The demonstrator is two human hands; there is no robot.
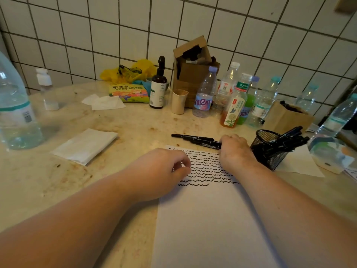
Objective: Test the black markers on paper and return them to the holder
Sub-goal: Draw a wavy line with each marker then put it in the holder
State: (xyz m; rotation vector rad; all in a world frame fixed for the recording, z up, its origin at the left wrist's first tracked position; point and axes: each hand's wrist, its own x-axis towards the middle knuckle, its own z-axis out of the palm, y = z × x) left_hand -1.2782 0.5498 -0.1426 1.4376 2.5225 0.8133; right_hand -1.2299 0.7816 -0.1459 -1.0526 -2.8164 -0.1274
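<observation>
One sheet of paper [208,219] lies flat on the counter [135,124]. Its top part is full of black wavy lines [204,169], in many rows.

Three black markers [197,139] lie side by side on the counter, just past the top edge of the paper. They point left and right. More black markers [287,139] stick out of one black mesh holder [270,149]. They lean to the right. I count about five, but they bunch up, so I cannot tell for sure. The holder stands just right of the paper.

There are two bare hands. The left hand [164,169] rests on the left edge of the paper, on top of the wavy lines. Its fingers are curled under and the thumb is near them. It holds nothing that I can see. The right hand [235,149] is at the top right corner of the paper, touching the right ends of the lying markers. Its fingers curl down over those ends, but I cannot tell if they pinch one.

At the back stand about seven clear plastic bottles [204,93], one dark pump bottle [158,84], one small cup [179,101] and two brown cardboard boxes [193,70]. One big bottle [13,105] stands far left. One folded white napkin [85,146] lies left of the paper.

The counter is pale stone with brown stains. The wall [96,31] behind it has white square tiles with dark lines between them.
</observation>
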